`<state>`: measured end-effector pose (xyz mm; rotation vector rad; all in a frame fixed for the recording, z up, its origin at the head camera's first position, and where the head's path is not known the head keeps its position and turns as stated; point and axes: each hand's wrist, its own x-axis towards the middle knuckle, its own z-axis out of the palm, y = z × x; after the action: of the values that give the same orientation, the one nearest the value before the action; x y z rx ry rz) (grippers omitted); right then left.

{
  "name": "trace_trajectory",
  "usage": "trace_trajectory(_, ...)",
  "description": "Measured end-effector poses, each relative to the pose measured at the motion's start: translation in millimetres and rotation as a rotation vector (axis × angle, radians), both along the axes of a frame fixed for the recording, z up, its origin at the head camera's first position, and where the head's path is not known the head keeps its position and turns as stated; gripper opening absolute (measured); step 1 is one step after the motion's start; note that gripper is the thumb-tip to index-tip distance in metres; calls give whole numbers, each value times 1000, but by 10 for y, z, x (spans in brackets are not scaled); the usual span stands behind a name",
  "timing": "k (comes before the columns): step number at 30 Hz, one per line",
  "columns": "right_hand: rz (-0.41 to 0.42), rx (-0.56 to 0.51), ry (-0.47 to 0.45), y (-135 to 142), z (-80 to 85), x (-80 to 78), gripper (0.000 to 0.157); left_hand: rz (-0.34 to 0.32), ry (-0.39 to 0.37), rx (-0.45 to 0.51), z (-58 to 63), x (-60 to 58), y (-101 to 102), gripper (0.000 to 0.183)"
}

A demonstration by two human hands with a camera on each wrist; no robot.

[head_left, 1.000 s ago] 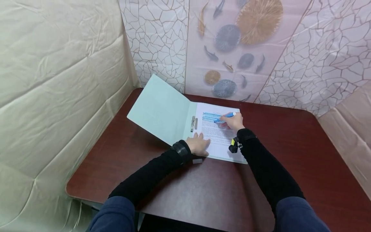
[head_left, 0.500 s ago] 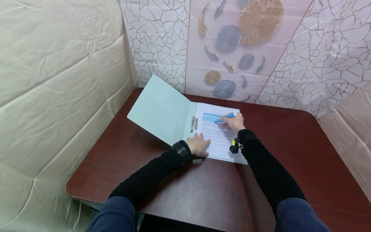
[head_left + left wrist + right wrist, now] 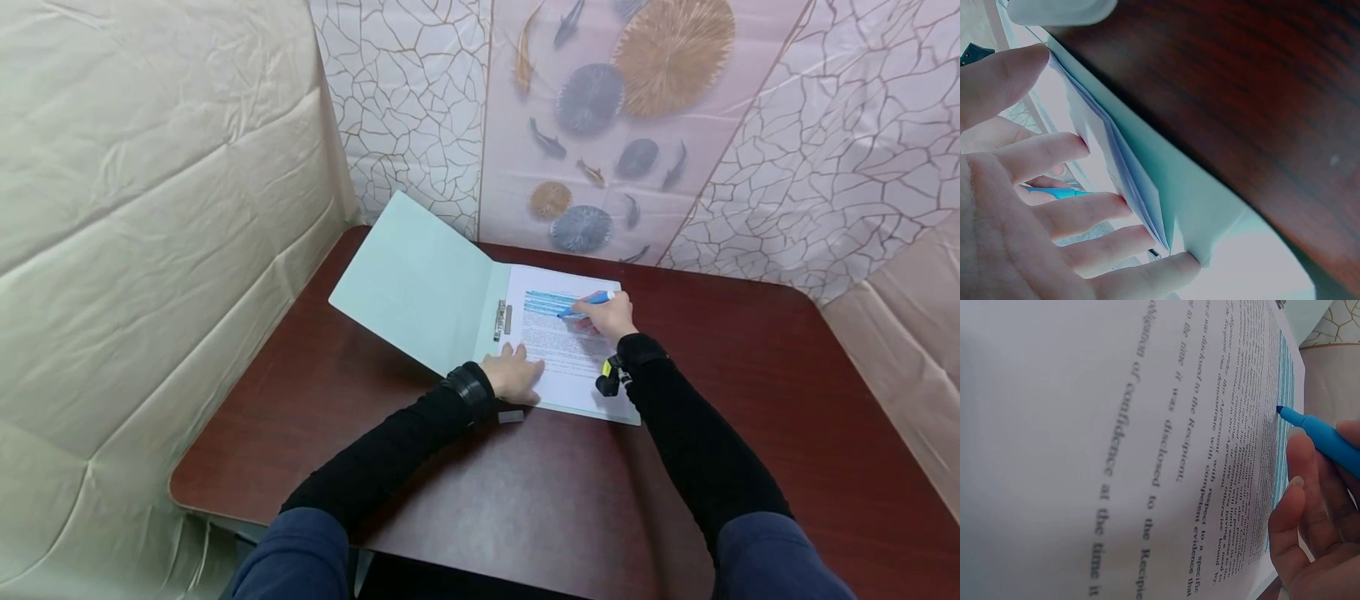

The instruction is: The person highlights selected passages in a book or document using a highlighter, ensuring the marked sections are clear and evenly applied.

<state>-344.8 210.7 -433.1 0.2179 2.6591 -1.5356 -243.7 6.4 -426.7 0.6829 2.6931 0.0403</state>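
My right hand (image 3: 609, 317) pinches a blue highlighter (image 3: 1319, 434), its tip at a line of print on the printed page (image 3: 562, 375). Blue strokes cover the upper lines of text, as the right wrist view shows too. The page lies in an opened pale green folder (image 3: 420, 283) with a metal clip (image 3: 500, 321) by its spine. With fingers spread, my left hand (image 3: 512, 375) rests on the page's lower left corner. In the left wrist view, the fingers (image 3: 1085, 212) lie along the edge of several stacked sheets (image 3: 1119, 162).
A small whitish block (image 3: 512, 417) lies on the brown table (image 3: 570, 500) just below the left hand. The folder's cover tilts up toward the left. Behind the table hangs a patterned cloth (image 3: 592, 167), and a beige cloth (image 3: 150, 250) hangs on the left.
The right hand has slid slightly to the right, carrying the highlighter's tip along the line of print. The left hand and the folder have stayed put.
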Motion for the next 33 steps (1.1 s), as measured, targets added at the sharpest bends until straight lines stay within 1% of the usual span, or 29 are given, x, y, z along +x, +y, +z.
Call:
trace_trajectory(4,-8,-5,7,0,1,-8,32,2,0,4,17,7,-1,68)
trace_trajectory(10,-1,-28,-11,11,-21,-23,31,5,1,-2,9,6,-1,68)
trace_trajectory(14,-6,-7,-13,17,-30,-19,32,3,-7,1,4,6,0,68)
trace_trajectory(17,-25,-4,-13,13,-28,-14,32,5,-9,2,1,4,1,68)
trace_trajectory(25,-27,8,-16,23,-25,-25,33,11,-16,-1,6,3,-1,68)
trace_trajectory(28,-32,9,-23,43,-35,-49,34,9,-15,0,9,4,-2,68)
trace_trajectory(33,-49,33,-25,57,-24,-41,34,5,-9,-8,15,10,2,68)
